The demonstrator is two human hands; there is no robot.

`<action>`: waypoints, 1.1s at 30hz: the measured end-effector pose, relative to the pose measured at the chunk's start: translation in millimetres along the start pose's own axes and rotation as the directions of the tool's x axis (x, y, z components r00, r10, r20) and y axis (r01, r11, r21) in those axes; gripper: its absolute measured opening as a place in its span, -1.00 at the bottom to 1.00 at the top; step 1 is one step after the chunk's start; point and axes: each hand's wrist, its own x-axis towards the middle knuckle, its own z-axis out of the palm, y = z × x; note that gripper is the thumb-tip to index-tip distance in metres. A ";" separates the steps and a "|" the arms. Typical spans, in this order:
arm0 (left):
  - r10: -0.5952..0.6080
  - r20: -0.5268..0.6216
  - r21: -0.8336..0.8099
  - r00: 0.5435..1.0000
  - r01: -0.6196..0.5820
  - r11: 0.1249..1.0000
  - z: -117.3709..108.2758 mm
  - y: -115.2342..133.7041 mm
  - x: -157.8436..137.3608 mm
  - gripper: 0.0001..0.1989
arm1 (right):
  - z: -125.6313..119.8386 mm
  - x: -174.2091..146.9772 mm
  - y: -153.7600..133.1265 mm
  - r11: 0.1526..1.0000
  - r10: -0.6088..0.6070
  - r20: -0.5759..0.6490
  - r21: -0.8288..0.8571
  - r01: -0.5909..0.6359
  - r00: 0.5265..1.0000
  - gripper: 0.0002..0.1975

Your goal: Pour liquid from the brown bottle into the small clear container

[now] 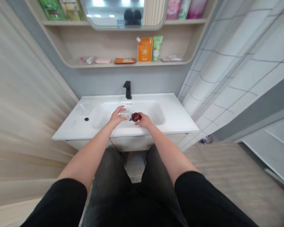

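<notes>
Over the white sink (153,115), my left hand (116,117) is closed around a small clear bottle (125,115) lying sideways. My right hand (144,120) grips a dark reddish-brown bottle (136,117), also tilted on its side. The ends of the two bottles meet between my hands; whether liquid passes between them is too small to tell. A black round cap (86,119) rests on the countertop to the left of the basin. Behind it is a clear, flat object (85,109), hard to make out.
A black faucet (127,90) rises behind the basin. Above it, a wall shelf (104,65) carries an orange pouch (145,49), a green tube (157,48) and small items, under a mirror (113,14). A curtain (21,94) hangs at left; a tiled wall (217,85) stands at right.
</notes>
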 end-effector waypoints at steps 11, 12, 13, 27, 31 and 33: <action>-0.020 0.034 0.046 0.999 0.019 0.999 -2.1 10.6 8.9 -0.01 | -1.1 -0.8 -1.1 1.000 0.013 -0.021 -0.026 -0.013 1.000 -0.21; -0.021 0.034 0.050 0.999 0.020 0.999 -2.1 12.4 9.6 -0.01 | -1.5 -1.0 -1.5 0.999 0.017 -0.023 -0.029 -0.017 1.000 -0.20; -0.022 0.035 0.056 0.999 0.020 0.998 -2.1 14.3 10.2 -0.02 | -1.9 -1.3 -1.9 0.999 0.020 -0.023 -0.032 -0.021 1.000 -0.20; -0.024 0.078 0.129 0.997 0.014 0.992 -0.7 33.5 24.5 -0.02 | -2.1 -1.9 -0.7 0.999 0.032 -0.076 0.008 -0.031 0.997 -0.18; -0.008 0.098 0.140 0.995 -0.006 0.990 -1.0 37.6 28.4 -0.01 | -2.0 -2.2 -0.6 1.000 0.027 -0.086 0.016 -0.026 0.996 -0.18; 0.001 0.113 0.143 0.994 -0.017 0.990 -1.3 39.2 29.6 -0.02 | -2.3 -2.5 -1.1 0.999 0.030 -0.090 0.017 -0.029 0.995 -0.17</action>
